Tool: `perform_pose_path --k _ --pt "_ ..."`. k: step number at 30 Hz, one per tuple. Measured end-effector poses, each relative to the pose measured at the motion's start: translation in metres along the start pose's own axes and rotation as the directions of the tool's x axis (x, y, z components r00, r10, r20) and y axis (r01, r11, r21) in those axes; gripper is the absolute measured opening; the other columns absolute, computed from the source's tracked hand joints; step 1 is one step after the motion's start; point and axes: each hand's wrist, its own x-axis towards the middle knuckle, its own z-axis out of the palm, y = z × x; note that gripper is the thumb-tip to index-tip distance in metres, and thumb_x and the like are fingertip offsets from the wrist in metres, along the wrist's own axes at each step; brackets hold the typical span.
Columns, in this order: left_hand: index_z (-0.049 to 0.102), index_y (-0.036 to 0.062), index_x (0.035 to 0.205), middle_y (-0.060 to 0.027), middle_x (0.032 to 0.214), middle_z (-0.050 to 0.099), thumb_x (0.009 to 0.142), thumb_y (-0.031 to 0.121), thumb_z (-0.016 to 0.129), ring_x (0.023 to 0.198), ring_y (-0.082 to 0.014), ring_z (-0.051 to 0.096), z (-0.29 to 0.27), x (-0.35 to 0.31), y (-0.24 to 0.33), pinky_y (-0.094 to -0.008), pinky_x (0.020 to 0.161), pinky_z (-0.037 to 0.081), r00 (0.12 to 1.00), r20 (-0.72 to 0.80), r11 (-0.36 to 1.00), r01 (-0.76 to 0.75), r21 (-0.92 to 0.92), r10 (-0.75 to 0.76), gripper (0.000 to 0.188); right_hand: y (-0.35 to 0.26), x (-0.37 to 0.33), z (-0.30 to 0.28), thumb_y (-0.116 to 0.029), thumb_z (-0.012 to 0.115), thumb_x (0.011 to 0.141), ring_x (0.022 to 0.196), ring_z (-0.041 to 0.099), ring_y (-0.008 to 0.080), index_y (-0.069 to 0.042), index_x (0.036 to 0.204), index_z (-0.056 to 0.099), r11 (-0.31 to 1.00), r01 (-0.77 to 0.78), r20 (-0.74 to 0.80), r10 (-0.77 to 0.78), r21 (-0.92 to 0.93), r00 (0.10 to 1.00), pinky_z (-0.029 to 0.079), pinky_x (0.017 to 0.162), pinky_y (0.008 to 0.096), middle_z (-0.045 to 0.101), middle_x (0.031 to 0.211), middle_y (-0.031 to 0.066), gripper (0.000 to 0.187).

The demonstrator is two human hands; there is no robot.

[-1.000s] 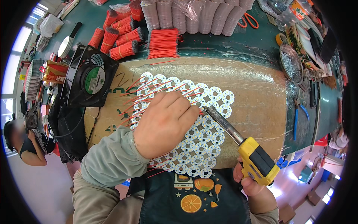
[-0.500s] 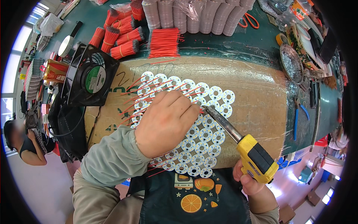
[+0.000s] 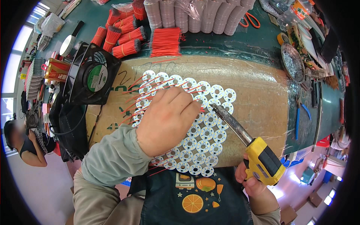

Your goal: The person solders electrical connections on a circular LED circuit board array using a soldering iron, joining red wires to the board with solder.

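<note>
Arching palm down over white ring-shaped boards, the left hand.

Electronics assembly workshop: yellow soldering gun, rows of round LED boards, red wire bundles, blue-handled pliers, all on a green workbench.

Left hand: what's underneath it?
Round white boards and red wires show around the left hand; whatever lies directly beneath its palm is covered, so any boards or wires there can't be seen.
</note>
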Motion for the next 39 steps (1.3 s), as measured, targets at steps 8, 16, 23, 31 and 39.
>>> perform_pose_path --k 8,16,23,31,39 --pt "0.071 0.0054 0.099 -0.0061 0.091 0.062 0.071 -0.002 0.075 0.089 -0.0266 0.063 -0.017 -0.013 0.009 -0.0395 0.08 0.052 0.996 0.061 0.997 0.063 -0.038 -0.061 0.028 0.014 -0.005 -0.007 -0.021 0.076 0.088 0.06 0.06 0.0181 -0.003 0.097 0.064 0.975 0.154 0.149 -0.131 -0.16 0.98 0.046 0.053 0.0306 0.061 0.076 0.0048 0.024" --pt "0.072 0.0055 0.099 -0.006 0.092 0.064 0.072 -0.002 0.074 0.088 -0.0262 0.063 -0.011 -0.018 0.008 -0.0391 0.08 0.052 0.997 0.037 0.996 0.071 -0.05 -0.069 0.029 0.02 -0.004 -0.001 -0.032 0.076 0.088 0.066 0.063 0.0204 -0.009 0.086 0.065 0.937 0.117 0.143 -0.073 -0.33 0.987 0.048 0.057 0.0326 0.062 0.077 0.0042 0.026" --pt "0.072 0.0044 0.097 -0.0065 0.092 0.064 0.07 -0.001 0.072 0.086 -0.0259 0.064 -0.008 -0.02 0.008 -0.0388 0.077 0.051 1.0 0.013 0.999 0.027 -0.023 -0.026 0.028 0.023 -0.003 -0.001 -0.033 0.076 0.088 0.066 0.063 0.0213 -0.009 0.087 0.065 0.92 0.121 0.138 -0.073 -0.373 0.988 0.048 0.057 0.0334 0.062 0.076 0.0033 0.026" --pt "0.072 0.0021 0.101 -0.0082 0.093 0.064 0.071 0.004 0.069 0.089 -0.0274 0.064 -0.012 -0.02 0.01 -0.0392 0.08 0.053 0.999 0.043 1.0 0.013 0.008 -0.013 0.03 0.024 -0.004 -0.005 -0.027 0.076 0.088 0.063 0.062 0.0197 -0.007 0.09 0.065 0.907 0.132 0.148 -0.079 -0.399 0.986 0.047 0.056 0.0319 0.062 0.075 0.0034 0.023" --pt "0.071 0.0012 0.102 -0.0097 0.095 0.065 0.071 0.006 0.068 0.092 -0.0291 0.065 -0.014 -0.02 0.011 -0.0399 0.082 0.053 0.998 0.069 1.0 0.007 0.026 -0.009 0.032 0.025 -0.002 -0.004 -0.02 0.075 0.087 0.06 0.061 0.017 -0.003 0.099 0.065 0.964 0.166 0.152 -0.136 -0.21 0.979 0.047 0.054 0.0298 0.061 0.073 0.0039 0.023"
